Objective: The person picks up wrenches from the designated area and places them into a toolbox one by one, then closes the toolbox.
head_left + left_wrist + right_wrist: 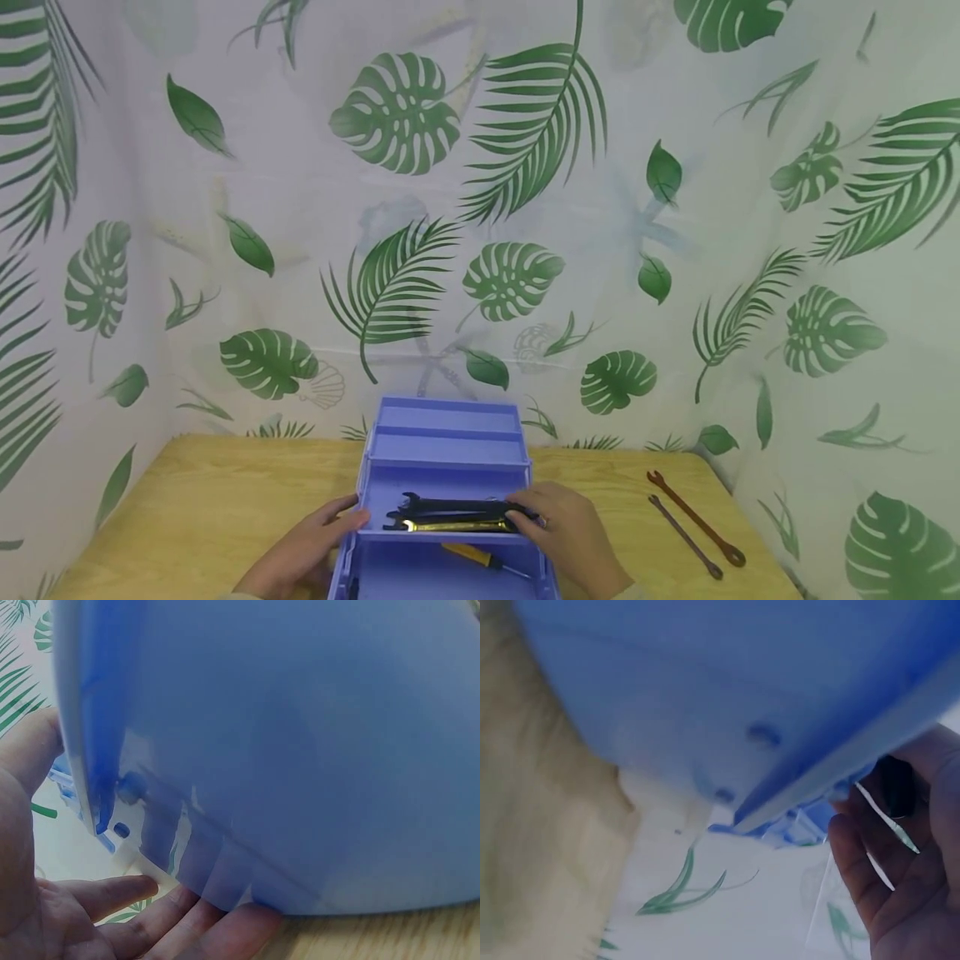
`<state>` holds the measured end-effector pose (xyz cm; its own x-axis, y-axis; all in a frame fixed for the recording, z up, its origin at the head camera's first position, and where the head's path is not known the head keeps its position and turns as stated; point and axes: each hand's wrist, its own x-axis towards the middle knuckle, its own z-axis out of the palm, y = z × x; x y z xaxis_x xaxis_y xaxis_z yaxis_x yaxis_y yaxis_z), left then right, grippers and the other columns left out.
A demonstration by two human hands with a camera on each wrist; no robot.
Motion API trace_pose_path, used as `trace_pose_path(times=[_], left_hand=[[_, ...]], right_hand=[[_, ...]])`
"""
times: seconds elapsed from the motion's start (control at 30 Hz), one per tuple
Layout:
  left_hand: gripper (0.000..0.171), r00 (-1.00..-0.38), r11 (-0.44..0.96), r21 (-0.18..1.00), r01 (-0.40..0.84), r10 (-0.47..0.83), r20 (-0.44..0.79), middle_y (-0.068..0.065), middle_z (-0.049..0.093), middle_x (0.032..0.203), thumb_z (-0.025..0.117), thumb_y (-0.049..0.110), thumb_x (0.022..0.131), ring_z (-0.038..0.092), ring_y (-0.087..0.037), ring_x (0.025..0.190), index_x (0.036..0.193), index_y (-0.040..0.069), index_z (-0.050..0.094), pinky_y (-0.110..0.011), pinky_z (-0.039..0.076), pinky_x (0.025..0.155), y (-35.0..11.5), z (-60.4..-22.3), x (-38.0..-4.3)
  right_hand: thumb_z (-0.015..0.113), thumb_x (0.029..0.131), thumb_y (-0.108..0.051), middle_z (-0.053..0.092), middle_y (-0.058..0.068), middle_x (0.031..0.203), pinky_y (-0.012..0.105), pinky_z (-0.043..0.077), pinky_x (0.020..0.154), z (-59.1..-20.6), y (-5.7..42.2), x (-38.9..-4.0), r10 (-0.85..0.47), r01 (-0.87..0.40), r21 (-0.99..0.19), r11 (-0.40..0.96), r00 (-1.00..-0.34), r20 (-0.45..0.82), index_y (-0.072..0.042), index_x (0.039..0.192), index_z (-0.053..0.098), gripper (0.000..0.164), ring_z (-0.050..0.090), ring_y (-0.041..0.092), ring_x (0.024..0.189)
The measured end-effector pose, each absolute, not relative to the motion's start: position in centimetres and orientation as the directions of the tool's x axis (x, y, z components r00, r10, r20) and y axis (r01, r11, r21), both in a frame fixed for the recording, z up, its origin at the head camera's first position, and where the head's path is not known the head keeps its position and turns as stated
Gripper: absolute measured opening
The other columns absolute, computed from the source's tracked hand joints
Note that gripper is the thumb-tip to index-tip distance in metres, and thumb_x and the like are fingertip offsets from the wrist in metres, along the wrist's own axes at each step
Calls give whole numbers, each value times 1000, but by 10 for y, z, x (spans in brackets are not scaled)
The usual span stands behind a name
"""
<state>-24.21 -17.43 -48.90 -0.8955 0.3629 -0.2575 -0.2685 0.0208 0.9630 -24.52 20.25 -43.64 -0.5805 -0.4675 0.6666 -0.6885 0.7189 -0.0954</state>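
Note:
A blue toolbox [450, 490] stands unfolded on the table, its upper tray [442, 537] holding several wrenches. Black wrenches [450, 505] lie beside a gold-coloured wrench [457, 526]. My right hand [566, 529] grips the right ends of black wrenches; a dark piece [897, 786] shows between thumb and fingers in the right wrist view. At the box's left side is my left hand [303, 546], its thumb against the tray's rim. Its fairly straight fingers [232, 930] touch the outer wall in the left wrist view. A yellow-handled screwdriver [471, 555] lies in the lower compartment.
On the table [225, 492] to the right lie a reddish-brown wrench [693, 515] and a smaller dark wrench [684, 536]. Behind the toolbox hangs a white leaf-print cloth [450, 208], which also covers both sides.

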Motion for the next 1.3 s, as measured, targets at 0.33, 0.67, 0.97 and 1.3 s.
trace_pose_path(times=[0.33, 0.67, 0.97, 1.3], left_hand=[[85, -883, -10, 963, -271, 400, -244, -28, 64, 131, 53, 45, 107, 72, -44, 100, 161, -6, 11, -61, 61, 77, -175, -490, -240], [88, -876, 8, 959, -283, 406, -262, -27, 66, 128, 52, 47, 106, 72, -43, 97, 161, -7, 10, -60, 62, 76, -175, -488, -239], [89, -875, 23, 956, -291, 398, -276, -29, 64, 131, 53, 49, 106, 72, -42, 98, 161, -7, 11, -59, 62, 75, -174, -486, -240], [85, -875, 3, 959, -282, 409, -259, -28, 63, 132, 51, 46, 107, 72, -42, 100, 161, -7, 11, -60, 62, 76, -175, -487, -240]], right_hand=[[85, 86, -22, 77, -6, 92, 32, 61, 75, -426, 187, -259, -520, -655, -113, 747, -682, 515, -17, 98, 80, 13, 72, 11, 86], [81, 90, -23, 77, -5, 93, 34, 60, 76, -416, 177, -268, -573, -649, -117, 752, -731, 372, -15, 99, 79, 12, 71, 13, 85], [82, 89, -23, 76, -4, 91, 35, 59, 76, -416, 176, -273, -595, -660, -98, 745, -723, 351, -15, 96, 79, 11, 70, 14, 85], [82, 89, -20, 76, -4, 94, 36, 59, 79, -415, 178, -270, -562, -639, -143, 756, -746, 359, -14, 97, 78, 10, 70, 15, 88]])
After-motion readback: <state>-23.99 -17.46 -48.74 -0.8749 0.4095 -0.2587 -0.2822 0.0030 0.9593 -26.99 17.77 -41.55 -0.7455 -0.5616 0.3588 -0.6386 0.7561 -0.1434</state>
